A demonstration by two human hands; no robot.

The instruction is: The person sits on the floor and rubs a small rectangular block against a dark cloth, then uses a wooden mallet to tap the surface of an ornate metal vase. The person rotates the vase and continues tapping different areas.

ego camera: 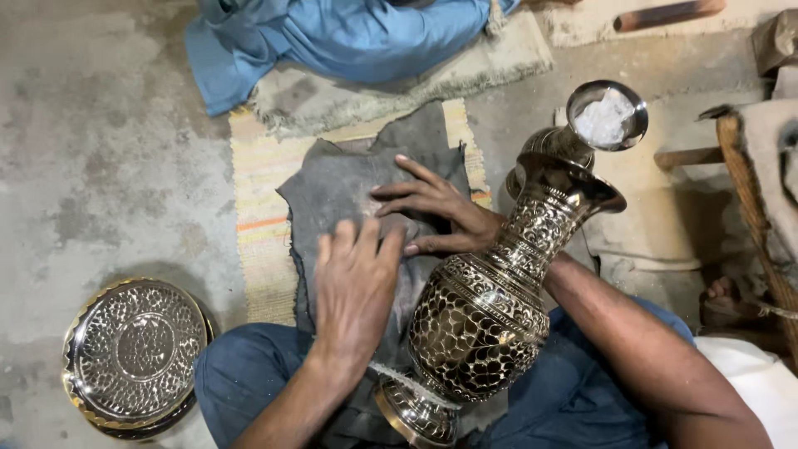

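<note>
Head view: with left hand [356, 287] and right hand [432, 208] both flat and open on the grey cloth [332, 195], gripping nothing, brass vase [490, 299] leaning across the lap — best smoothed evenly, vase kept steady.

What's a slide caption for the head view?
Both hands, left hand and right hand, press a grey cloth beside an engraved brass vase.

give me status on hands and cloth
Left hand flat on grey cloth. Right hand spread on it too. Brass vase leaning across lap.
</note>
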